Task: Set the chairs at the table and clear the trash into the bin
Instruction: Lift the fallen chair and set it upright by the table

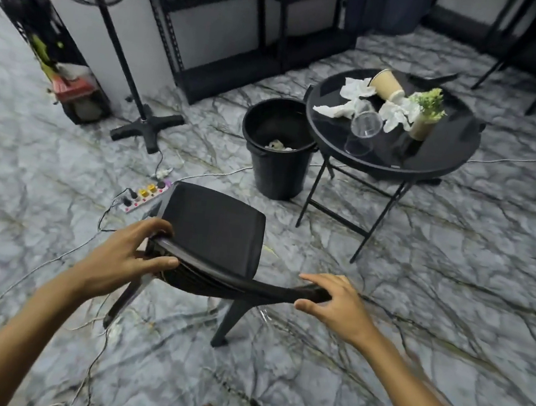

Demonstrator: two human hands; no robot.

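A black plastic chair stands on the marble floor in front of me, its seat facing the table. My left hand grips the left end of its backrest. My right hand holds the backrest's right end, fingers loosely wrapped. The round black table stands at the right rear. On it lie crumpled white tissues, a tipped paper cup, two clear plastic cups on their sides and a small potted plant. A black bin with some trash inside stands just left of the table.
A standing fan's base and pole are at the left rear. A power strip and cables lie on the floor just beyond the chair. Black shelving lines the back wall. Dark chair legs show at the top right.
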